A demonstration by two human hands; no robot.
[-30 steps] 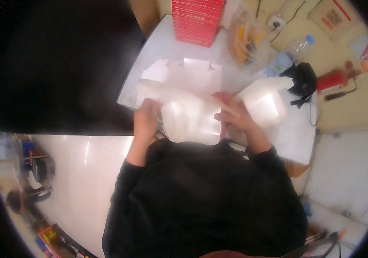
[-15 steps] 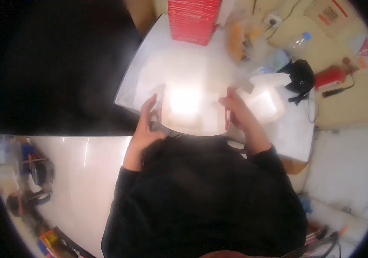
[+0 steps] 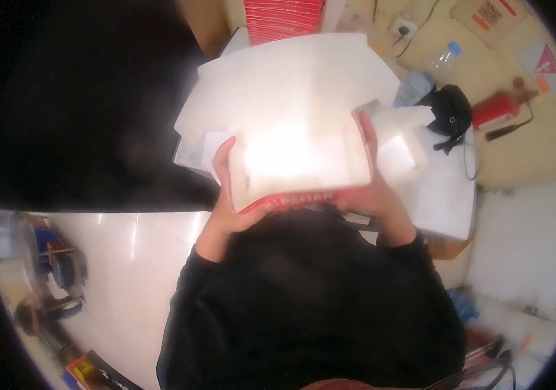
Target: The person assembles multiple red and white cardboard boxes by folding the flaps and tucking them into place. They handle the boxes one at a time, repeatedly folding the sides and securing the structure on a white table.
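A folding cardboard box (image 3: 301,153), white inside and red outside, is spread between my two hands. Its broad white lid panel (image 3: 284,71) reaches away over the table, with cut flaps along its sides. My left hand (image 3: 231,211) grips the near left corner, fingers up along the left wall and thumb on the red front wall. On the other side, my right hand (image 3: 377,195) holds the near right corner, its fingers along the raised right wall. The near wall stands up, showing its red printed outer face. Glare washes out the middle of the box.
Behind the lid stands a tall stack of red cartons (image 3: 282,19). To the right are a white opened carton (image 3: 401,153), a clear bottle with a blue cap (image 3: 444,58), a black bag (image 3: 450,114) and a red fire extinguisher (image 3: 496,109) by the wall.
My left hand has closed on the box's near left corner. The near wall has come up, showing red, and the right wall has swung outward. The lid panel now shows more plainly.
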